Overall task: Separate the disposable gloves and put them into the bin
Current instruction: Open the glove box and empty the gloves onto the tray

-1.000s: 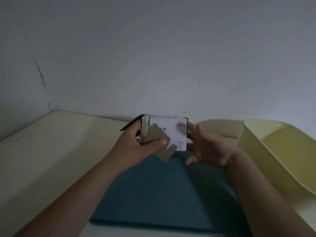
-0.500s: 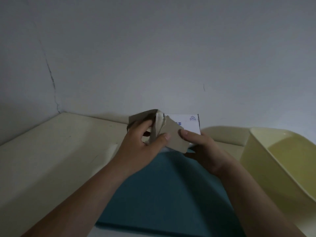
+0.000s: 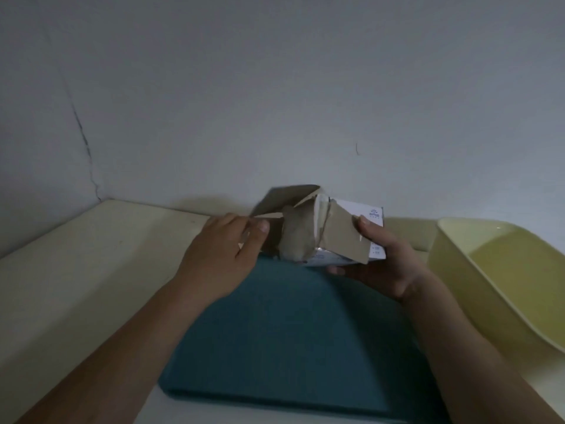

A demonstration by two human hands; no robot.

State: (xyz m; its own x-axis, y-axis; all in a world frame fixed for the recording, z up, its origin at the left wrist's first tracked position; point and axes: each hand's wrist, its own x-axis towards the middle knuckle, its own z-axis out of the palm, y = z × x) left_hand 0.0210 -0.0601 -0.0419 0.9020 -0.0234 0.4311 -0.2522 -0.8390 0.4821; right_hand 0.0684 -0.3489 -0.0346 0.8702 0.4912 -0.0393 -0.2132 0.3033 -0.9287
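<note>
Right hand point(image 3: 382, 267) grips the glove box point(image 3: 363, 211), held over the teal mat's point(image 3: 290, 332) far edge, flaps open toward the left. Grey wad of gloves point(image 3: 298, 237) bulges from the opening. Left hand point(image 3: 223, 252): thumb and forefinger close together at the opening; whether on a flap or a glove, cannot tell. Yellow bin point(image 3: 443, 255) stands to the right, apart.

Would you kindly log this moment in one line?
right hand: holds glove box | left hand: at open flaps | gloves: bulging out
</note>
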